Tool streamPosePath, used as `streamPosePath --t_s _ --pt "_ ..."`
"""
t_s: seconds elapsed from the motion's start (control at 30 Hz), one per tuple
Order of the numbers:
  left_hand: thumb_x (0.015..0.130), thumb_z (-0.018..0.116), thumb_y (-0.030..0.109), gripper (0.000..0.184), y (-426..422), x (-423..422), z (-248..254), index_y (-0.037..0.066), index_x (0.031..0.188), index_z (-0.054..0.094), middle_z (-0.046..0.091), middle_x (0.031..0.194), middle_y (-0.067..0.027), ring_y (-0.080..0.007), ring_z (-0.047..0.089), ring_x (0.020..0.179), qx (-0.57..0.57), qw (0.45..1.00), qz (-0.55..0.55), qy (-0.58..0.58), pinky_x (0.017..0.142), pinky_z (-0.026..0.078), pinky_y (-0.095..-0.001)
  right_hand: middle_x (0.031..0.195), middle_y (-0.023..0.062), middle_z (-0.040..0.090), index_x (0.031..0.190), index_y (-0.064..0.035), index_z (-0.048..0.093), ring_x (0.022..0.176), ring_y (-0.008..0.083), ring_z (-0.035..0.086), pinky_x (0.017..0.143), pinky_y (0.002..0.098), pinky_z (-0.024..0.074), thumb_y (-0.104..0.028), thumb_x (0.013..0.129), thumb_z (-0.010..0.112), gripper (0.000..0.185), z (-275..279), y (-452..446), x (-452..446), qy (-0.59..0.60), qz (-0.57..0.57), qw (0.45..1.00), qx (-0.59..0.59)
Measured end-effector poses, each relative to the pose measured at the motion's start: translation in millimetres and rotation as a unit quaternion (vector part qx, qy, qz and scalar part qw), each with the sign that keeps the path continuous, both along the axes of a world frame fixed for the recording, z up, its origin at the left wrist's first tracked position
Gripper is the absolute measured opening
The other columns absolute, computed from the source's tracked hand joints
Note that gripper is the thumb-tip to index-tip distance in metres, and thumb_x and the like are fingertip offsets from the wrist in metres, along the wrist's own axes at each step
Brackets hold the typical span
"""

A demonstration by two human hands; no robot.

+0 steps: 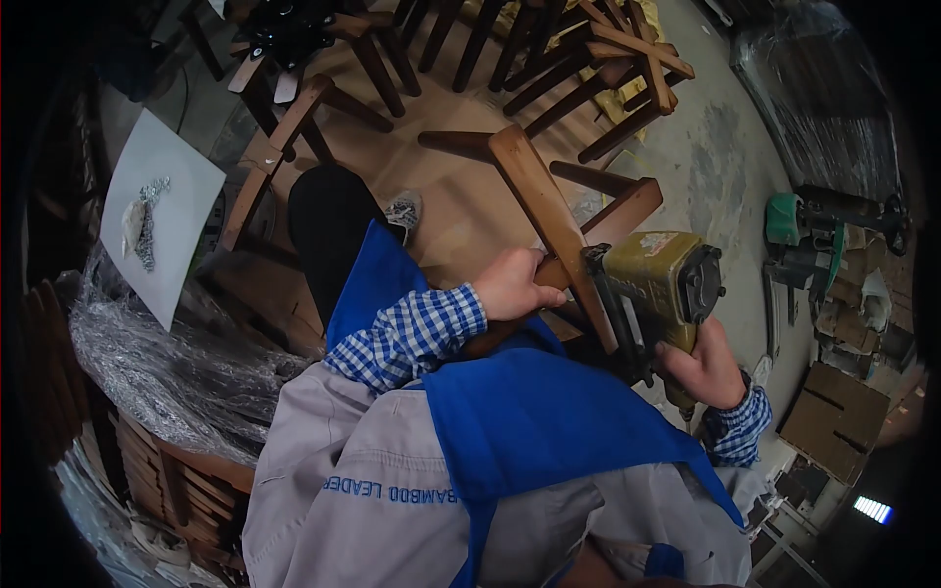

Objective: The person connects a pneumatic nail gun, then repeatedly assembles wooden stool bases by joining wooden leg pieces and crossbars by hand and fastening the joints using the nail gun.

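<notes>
My right hand [708, 365] is wrapped around the handle of a pneumatic nail gun [642, 269], whose body is worn yellow-brown with a black cap. The nail gun's nose end is against or right beside a bar of a brown wooden leg frame [537, 191]; contact is hard to make out. My left hand [518, 284] grips a crosspiece of that leg frame, fingers closed around the wood. The frame leans across my lap, over a blue apron [559, 412], with its legs pointing away from me. Part of its near end is hidden behind the nail gun.
More wooden leg frames [642, 51] stand at the far side on a brown board [441, 118]. At left, a white sheet [162, 201] carries small metal hardware, above plastic wrap [147, 343]. A green-and-black machine [809, 230] and cardboard [833, 419] are at right.
</notes>
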State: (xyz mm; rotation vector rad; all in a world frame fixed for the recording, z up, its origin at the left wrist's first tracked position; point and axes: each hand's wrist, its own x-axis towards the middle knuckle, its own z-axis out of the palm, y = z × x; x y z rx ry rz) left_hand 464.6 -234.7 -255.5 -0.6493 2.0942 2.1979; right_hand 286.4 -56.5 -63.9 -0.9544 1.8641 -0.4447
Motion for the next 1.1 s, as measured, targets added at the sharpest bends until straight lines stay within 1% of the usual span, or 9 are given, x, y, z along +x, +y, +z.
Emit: streamPosePath --t_s 0.1,0.13,0.17,0.37,0.6,0.73,0.93,1.03,1.1 --pt "0.080 0.081 0.024 0.043 -4 0 -2 -0.006 0.106 0.064 0.069 0.083 -0.0164 -0.0210 0.067 0.075 0.031 0.999 -0.009 -0.017 0.071 0.052 -0.0341 0.093 0.0094 0.064 0.138 0.0013 0.038 0.075 0.0153 0.064 0.066 0.0282 0.0534 -0.002 0.086 0.060 0.056 7 -1 6 -0.052 -0.128 0.990 0.013" --pt "0.076 0.082 0.025 0.048 -6 0 -3 -0.008 0.105 0.064 0.069 0.088 -0.0208 -0.0271 0.068 0.081 0.017 1.000 -0.001 -0.010 0.075 0.053 -0.0362 0.086 0.0091 0.064 0.135 0.0029 0.037 0.067 0.0138 0.064 0.057 0.0263 0.0528 -0.002 0.088 0.059 0.052 3 6 6 -0.048 -0.153 0.987 -0.022" --pt "0.073 0.083 0.026 0.052 -8 -1 -5 -0.010 0.105 0.065 0.069 0.092 -0.0252 -0.0331 0.069 0.086 0.002 1.000 0.006 -0.004 0.080 0.054 -0.0384 0.085 0.0098 0.064 0.131 0.0037 0.039 0.067 0.0144 0.064 0.058 0.0265 0.0528 -0.002 0.088 0.059 0.048 1 13 2 -0.042 -0.176 0.983 -0.037" --pt "0.072 0.084 0.029 0.053 -23 -33 -68 -0.011 0.102 0.066 0.070 0.091 -0.0225 -0.0286 0.069 0.084 0.039 0.997 0.059 0.013 0.078 0.054 -0.0359 0.079 0.0114 0.063 0.124 0.0038 0.041 0.063 0.0160 0.062 0.057 0.0267 0.0517 -0.004 0.088 0.059 0.041 -16 41 -10 -0.018 -0.301 0.947 -0.112" --pt "0.080 0.081 0.013 0.041 -69 -99 -102 -0.010 0.107 0.063 0.069 0.083 -0.0115 -0.0190 0.068 0.072 0.201 0.971 0.128 -0.013 0.062 0.058 -0.0310 0.079 0.0106 0.062 0.125 0.0032 0.040 0.063 0.0154 0.061 0.056 0.0267 0.0511 -0.005 0.089 0.058 0.041 -46 71 -15 -0.047 -0.327 0.936 -0.120" --pt "0.080 0.081 0.014 0.038 -82 -110 -131 -0.010 0.104 0.063 0.068 0.080 -0.0123 -0.0193 0.067 0.068 0.224 0.958 0.181 -0.006 0.062 0.058 -0.0312 0.079 0.0101 0.061 0.128 0.0036 0.039 0.063 0.0159 0.061 0.056 0.0268 0.0506 -0.004 0.089 0.058 0.044 -59 79 -12 -0.056 -0.353 0.927 -0.118" --pt "0.081 0.078 0.014 0.037 -94 -112 -164 -0.009 0.105 0.063 0.069 0.083 -0.0137 -0.0207 0.068 0.070 0.190 0.965 0.180 -0.018 0.063 0.058 -0.0325 0.082 0.0143 0.063 0.131 0.0043 0.038 0.064 0.0173 0.061 0.057 0.0271 0.0502 -0.004 0.089 0.059 0.048 -85 78 0 -0.072 -0.373 0.921 -0.083" --pt "0.082 0.078 0.015 0.038 -92 -124 -190 -0.008 0.108 0.063 0.069 0.084 -0.0138 -0.0204 0.068 0.070 0.145 0.981 0.126 -0.019 0.062 0.057 -0.0326 0.085 0.0163 0.066 0.141 0.0040 0.034 0.066 0.0170 0.060 0.060 0.0280 0.0500 -0.008 0.088 0.059 0.060 -110 64 -7 -0.122 -0.392 0.899 -0.151" --pt "0.080 0.080 0.023 0.042 -85 -122 -201 -0.008 0.104 0.067 0.072 0.088 -0.0144 -0.0211 0.070 0.073 0.096 0.979 0.169 -0.055 0.068 0.057 -0.0331 0.086 0.0165 0.066 0.143 0.0038 0.035 0.067 0.0175 0.061 0.061 0.0286 0.0513 -0.007 0.089 0.058 0.060 -131 47 -5 -0.130 -0.407 0.891 -0.153"
